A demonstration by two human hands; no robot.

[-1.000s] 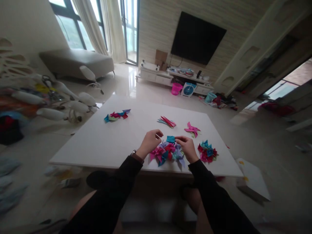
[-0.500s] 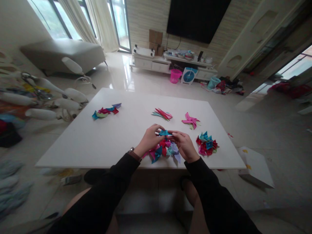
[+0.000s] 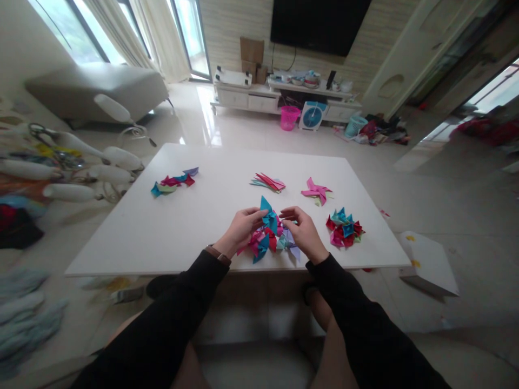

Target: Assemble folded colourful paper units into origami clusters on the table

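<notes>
Both my hands meet over the near middle of a white table (image 3: 182, 227). My left hand (image 3: 241, 228) and my right hand (image 3: 300, 230) are closed in a pinch on a folded blue paper piece (image 3: 268, 214), which stands with one point up. Just below it lies a pile of folded paper pieces (image 3: 271, 242) in pink, red, blue and lilac. A watch shows on my left wrist.
On the table lie a second folded paper cluster (image 3: 344, 229) at the right, a pink pinwheel (image 3: 315, 191), a fan of paper strips (image 3: 268, 183) and a row of folded pieces (image 3: 173, 181) at the left. A white board (image 3: 430, 263) lies on the floor right.
The blue piece lay flat between my fingers before; now it is turned up on edge with a point upward. My hands have stayed above the pile; the view has tilted down a little.
</notes>
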